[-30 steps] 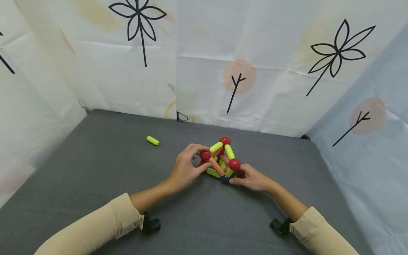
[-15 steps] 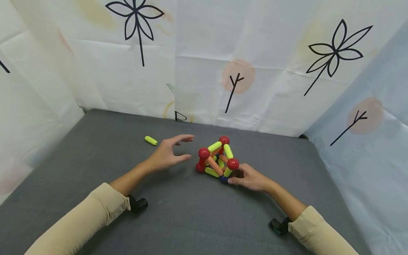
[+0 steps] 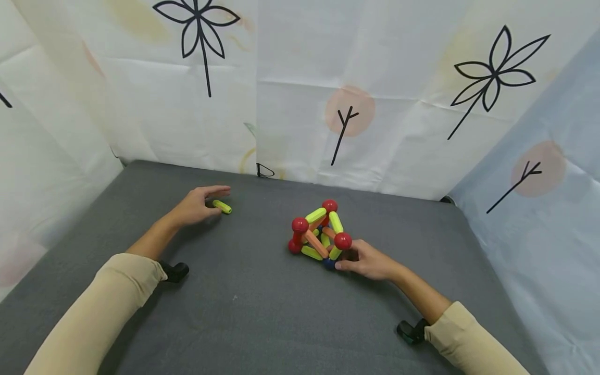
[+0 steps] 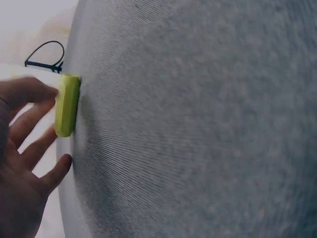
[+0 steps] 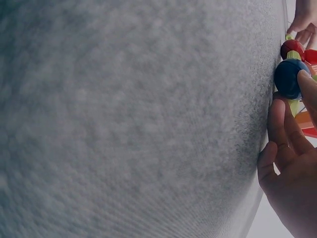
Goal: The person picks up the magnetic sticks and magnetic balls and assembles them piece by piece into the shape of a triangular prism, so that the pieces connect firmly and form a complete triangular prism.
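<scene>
A yellow-green magnetic rod (image 3: 222, 207) lies on the table at the left. My left hand (image 3: 193, 206) reaches over it with its fingers spread and the thumb apart from them, not closed on the rod (image 4: 67, 105). Right of centre stands a frame of magnetic rods and balls, with red balls (image 3: 343, 241) at its upper corners and yellow-green and orange rods (image 3: 316, 245) between. My right hand (image 3: 367, 262) holds the frame at its lower front corner, the thumb against a blue ball (image 5: 290, 78) and fingers next to it. Some fingertips are hidden behind the frame.
A dark grey cloth (image 3: 262, 317) covers the table. Behind it hangs a white curtain (image 3: 300, 78) printed with leaves and twigs, and it turns along both sides. A black wrist strap (image 3: 174, 272) sits at the left cuff, another (image 3: 412, 332) at the right.
My left hand has let go of the red ball on the frame and moved left to the loose yellow-green rod. The right hand stays at the frame's lower front corner.
</scene>
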The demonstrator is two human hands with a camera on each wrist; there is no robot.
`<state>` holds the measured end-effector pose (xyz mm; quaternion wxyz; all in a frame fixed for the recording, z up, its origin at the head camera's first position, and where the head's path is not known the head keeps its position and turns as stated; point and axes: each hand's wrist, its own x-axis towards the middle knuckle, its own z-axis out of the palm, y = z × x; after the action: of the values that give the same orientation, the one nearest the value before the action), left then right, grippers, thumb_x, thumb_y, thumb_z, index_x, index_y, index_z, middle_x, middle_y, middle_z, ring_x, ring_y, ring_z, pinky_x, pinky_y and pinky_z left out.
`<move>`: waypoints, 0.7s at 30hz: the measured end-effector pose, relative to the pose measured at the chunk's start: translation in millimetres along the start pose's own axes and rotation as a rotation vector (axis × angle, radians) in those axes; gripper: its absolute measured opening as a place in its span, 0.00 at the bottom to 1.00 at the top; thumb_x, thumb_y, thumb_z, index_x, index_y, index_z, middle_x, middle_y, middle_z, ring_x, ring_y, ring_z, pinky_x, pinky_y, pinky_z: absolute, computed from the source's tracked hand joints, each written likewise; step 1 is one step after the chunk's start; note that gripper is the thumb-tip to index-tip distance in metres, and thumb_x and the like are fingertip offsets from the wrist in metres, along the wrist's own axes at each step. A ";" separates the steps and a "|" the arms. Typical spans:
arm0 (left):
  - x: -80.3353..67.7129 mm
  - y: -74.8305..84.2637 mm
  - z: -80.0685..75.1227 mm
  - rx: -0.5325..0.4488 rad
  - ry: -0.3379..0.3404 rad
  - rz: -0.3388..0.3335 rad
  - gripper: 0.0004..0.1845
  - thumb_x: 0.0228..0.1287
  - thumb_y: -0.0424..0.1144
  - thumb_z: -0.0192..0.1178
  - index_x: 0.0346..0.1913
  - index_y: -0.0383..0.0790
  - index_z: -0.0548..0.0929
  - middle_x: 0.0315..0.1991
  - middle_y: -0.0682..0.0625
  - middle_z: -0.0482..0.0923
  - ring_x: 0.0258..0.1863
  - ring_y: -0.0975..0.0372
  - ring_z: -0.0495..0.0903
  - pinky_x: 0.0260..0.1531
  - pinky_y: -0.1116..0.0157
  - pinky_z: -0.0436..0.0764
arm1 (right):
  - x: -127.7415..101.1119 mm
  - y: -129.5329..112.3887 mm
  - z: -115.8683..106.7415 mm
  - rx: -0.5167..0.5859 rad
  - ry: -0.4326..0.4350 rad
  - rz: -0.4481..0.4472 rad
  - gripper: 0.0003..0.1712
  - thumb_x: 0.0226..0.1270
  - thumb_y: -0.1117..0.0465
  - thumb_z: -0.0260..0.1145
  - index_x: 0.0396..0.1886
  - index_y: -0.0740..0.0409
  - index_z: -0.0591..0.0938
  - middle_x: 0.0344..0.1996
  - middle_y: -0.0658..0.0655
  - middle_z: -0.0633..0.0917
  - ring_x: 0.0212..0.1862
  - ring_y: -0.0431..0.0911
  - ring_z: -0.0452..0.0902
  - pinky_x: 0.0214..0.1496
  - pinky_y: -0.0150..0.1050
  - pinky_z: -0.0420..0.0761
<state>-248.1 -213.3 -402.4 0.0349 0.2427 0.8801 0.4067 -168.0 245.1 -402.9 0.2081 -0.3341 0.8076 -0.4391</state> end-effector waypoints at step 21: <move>7.0 58.3 43.0 -0.275 0.063 0.060 0.25 0.64 0.29 0.66 0.64 0.30 0.74 0.47 0.36 0.84 0.43 0.54 0.86 0.41 0.65 0.83 | 0.6 -0.6 1.2 -0.008 0.007 0.003 0.21 0.69 0.66 0.67 0.60 0.64 0.77 0.45 0.58 0.84 0.38 0.44 0.76 0.39 0.36 0.77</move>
<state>-219.8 -147.9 -387.5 0.0280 0.2491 0.8090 0.5317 -167.4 243.8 -403.1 0.2046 -0.3321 0.8106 -0.4368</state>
